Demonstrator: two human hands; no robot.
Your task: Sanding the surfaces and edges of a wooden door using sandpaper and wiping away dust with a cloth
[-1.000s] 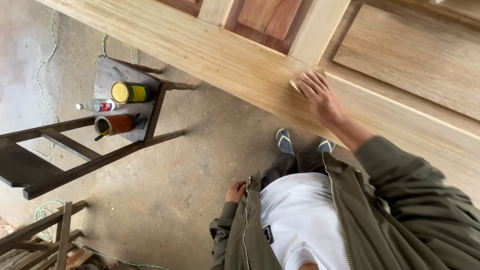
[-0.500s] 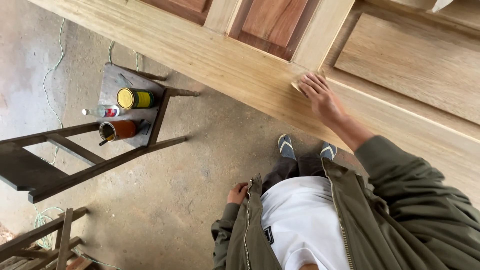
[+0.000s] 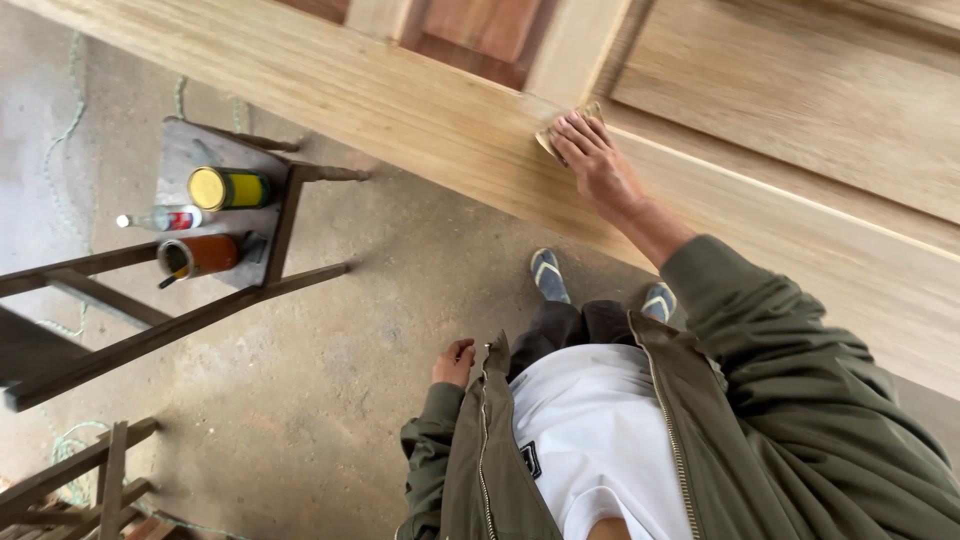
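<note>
My right hand [image 3: 592, 160] presses a small piece of sandpaper [image 3: 552, 138] flat against the light wooden door [image 3: 400, 100], on its wide rail just below a reddish inset panel [image 3: 480, 30]. My fingers cover most of the sandpaper; only its edge shows. My left hand [image 3: 453, 362] hangs at my side over the concrete floor, fingers loosely curled, holding nothing. I wear a green jacket over a white shirt.
A dark wooden stool [image 3: 225, 200] lies tipped at left, carrying a yellow tin [image 3: 226, 188], an open tin with a brush [image 3: 195, 255] and a small bottle [image 3: 160, 218]. Dark wooden frames [image 3: 90, 480] lie at lower left. A green cord [image 3: 60, 130] trails across the floor.
My right hand has slid the sandpaper a little along the door rail, closer to the panel's corner. The view has shifted. My left hand stays at my side.
</note>
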